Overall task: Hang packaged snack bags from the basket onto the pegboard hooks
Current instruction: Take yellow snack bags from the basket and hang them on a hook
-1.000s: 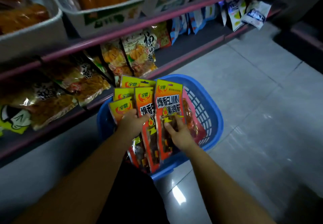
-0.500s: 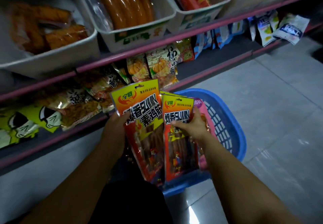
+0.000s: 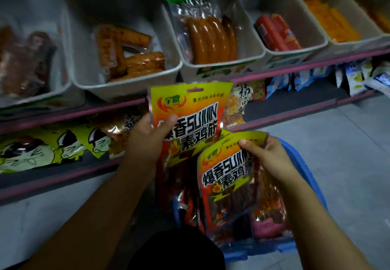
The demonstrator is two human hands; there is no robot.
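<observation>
My left hand (image 3: 147,136) grips a yellow-and-orange snack bag (image 3: 190,109) by its left edge, thumb across the front, and holds it up in front of the shelf. My right hand (image 3: 266,155) pinches the top of a second snack bag (image 3: 225,185) of the same kind, lower and to the right; more bags seem stacked behind it. Under both hands sits the blue basket (image 3: 304,177) on the floor, with more shiny packets inside. No pegboard hooks show clearly.
White bins with sausages (image 3: 211,37) and other packaged meats line the upper shelf. The lower pink-edged shelf (image 3: 63,120) carries yellow cartoon-face packets (image 3: 42,151) and blue-white packets (image 3: 358,75). Grey tiled floor (image 3: 348,153) lies to the right.
Both hands have lifted the bags out of the basket and upward. The left bag has risen higher, toward the shelf. The view has tilted up to the bins.
</observation>
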